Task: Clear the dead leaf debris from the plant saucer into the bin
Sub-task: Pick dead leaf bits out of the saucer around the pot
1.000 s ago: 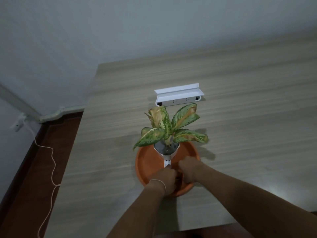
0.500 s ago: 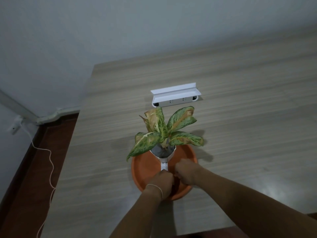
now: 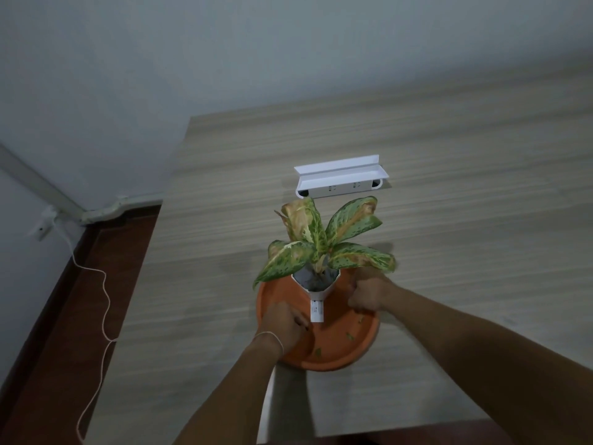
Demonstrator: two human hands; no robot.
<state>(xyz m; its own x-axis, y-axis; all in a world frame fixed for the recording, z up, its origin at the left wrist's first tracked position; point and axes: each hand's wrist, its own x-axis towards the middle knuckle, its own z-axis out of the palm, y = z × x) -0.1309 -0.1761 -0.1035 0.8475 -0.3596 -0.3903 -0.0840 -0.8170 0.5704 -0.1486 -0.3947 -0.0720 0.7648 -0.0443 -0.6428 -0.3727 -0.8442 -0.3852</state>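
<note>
**Both hands down in the saucer, gathering leaf scraps**

Low in the centre of the frame, a round orange plastic saucer (image 3: 337,354) sits on a pale wood-grain table (image 3: 449,220). A small white pot (image 3: 316,284) stands in its upper half, holding a plant with speckled green leaves browning at the tips (image 3: 321,239).

The left hand (image 3: 284,326) is curled into the saucer's left side, just beside the white label strip (image 3: 317,311) that hangs down the pot's front. Its fingers are bunched together against the saucer floor, probably pinching up debris, though what they hold cannot be made out. The right hand (image 3: 369,292) is at the saucer's upper right rim, beside the pot and under a leaf; it is closed into a loose fist, and whether it grips scraps or steadies the rim cannot be told.

A few small green leaf scraps (image 3: 349,336) lie loose on the saucer's lower right floor, so the clearing looks only partly done. Working a hand on each side of the pot seems to let the person reach round it without lifting the plant.

No bin is in view. A white power strip shelf (image 3: 340,181) rests on the table above the plant.
</note>
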